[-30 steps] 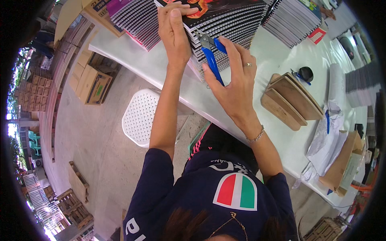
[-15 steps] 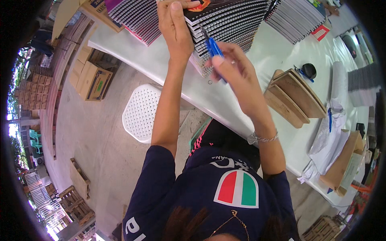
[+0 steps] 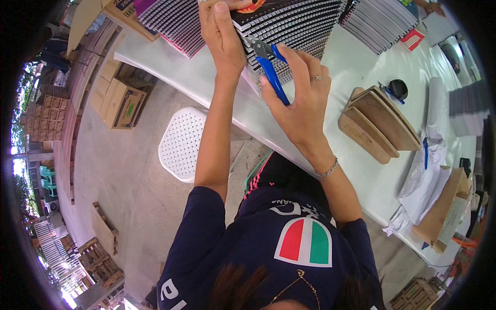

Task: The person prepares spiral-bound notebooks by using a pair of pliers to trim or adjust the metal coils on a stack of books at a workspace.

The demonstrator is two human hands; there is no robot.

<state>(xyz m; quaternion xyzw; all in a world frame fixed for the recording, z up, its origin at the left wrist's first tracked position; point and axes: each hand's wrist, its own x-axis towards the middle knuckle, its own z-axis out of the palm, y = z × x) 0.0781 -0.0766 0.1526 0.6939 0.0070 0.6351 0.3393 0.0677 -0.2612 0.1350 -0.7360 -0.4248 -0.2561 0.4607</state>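
Your pliers (image 3: 272,80) near top centre show smooth blue plastic and grey metal, beside paper books (image 3: 292,28) with shiny, ridged bindings. Your desk (image 3: 354,64) looks smooth and glossy; the boards (image 3: 378,121) at right, matt wood.

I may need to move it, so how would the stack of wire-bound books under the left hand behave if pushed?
The stack of wire-bound books is probably heavy, since many bindings are piled closely. It may shear apart rather than slide as one, as no band shows around it. The protruding wire loops could snag.
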